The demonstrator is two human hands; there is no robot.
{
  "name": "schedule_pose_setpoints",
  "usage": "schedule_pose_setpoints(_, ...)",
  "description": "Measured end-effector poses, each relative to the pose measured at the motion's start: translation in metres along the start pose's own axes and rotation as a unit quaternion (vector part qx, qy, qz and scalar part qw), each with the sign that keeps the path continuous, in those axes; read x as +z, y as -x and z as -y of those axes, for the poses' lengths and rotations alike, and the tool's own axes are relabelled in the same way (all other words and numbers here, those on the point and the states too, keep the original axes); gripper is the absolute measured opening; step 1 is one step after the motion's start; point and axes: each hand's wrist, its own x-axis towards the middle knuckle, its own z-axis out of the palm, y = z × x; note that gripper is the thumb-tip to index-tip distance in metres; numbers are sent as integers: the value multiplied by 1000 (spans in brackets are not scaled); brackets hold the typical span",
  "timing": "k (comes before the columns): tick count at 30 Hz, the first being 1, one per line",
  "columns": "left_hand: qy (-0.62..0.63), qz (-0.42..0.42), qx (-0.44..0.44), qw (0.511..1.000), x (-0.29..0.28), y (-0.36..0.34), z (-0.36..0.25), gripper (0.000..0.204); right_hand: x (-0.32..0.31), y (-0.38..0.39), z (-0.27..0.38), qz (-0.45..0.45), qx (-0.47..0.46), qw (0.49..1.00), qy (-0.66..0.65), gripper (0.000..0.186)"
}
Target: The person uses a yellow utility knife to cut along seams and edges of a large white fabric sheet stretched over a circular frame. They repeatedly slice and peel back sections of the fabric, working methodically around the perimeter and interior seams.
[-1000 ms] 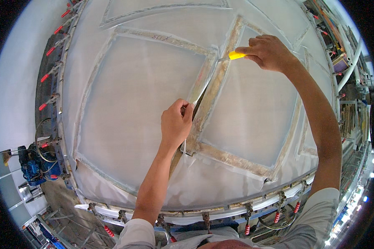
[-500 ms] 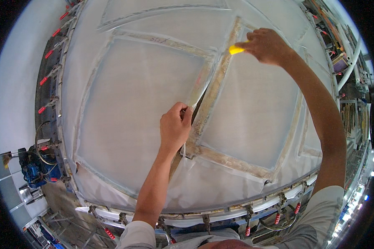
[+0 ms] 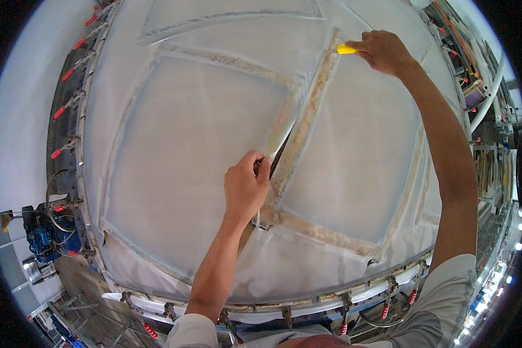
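Yellow-handled tool is over a pale sheet edged with clamps.

soft, even light of middling brightness covers the table, leaving faint pale streaks of glare on its cloudy film. left of the table, the white wall is bright, while the floor by the table's near left corner is dim. well right of the table, a string of small lights glares white. fisheye distortion bows the table's edges, and black corners surround the view. above the table, the yellow-handled tool has an indistinct tip.
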Motion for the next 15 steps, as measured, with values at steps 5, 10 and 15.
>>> schedule_pose_setpoints(5,-9,-7,-4,1000,2,0,6,22,7,3,17,-61,-80,995,1,33)
schedule_pose_setpoints(10,-10,6,-4,1000,3,0,1,23,-2,16,6,44,95,993,-53,32)
schedule_pose_setpoints(15,-62,48,-4,997,-9,8,-7,23,-25,102,45,-88,184,918,-340,44)
